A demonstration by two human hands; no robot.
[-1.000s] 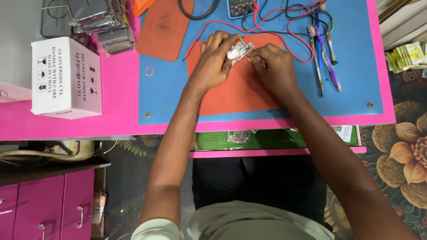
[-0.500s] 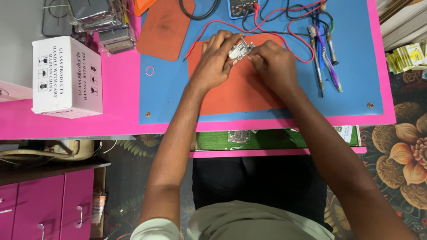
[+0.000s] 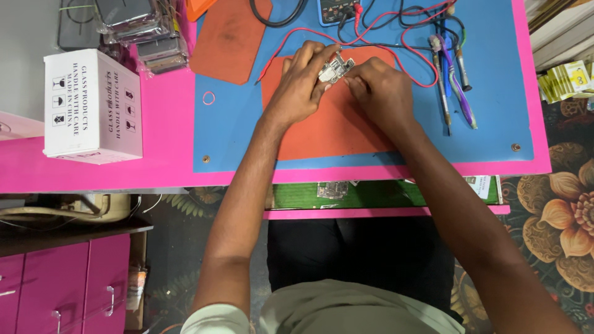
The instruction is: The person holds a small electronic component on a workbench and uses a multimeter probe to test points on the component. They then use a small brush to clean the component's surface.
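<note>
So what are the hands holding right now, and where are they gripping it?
Both hands hold a small metallic circuit board above the orange mat. The left hand pinches its left end; the right hand touches its right edge with its fingertips.

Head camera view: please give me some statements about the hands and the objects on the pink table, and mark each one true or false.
1. Both hands hold a small metallic part over an orange mat. True.
2. The white box stands to the right of the right hand. False: it stands far to the left, beyond the left hand.
3. A red wire lies on the blue mat. True.
4. The left hand holds a screwdriver. False: the tools lie untouched to the right.
</note>
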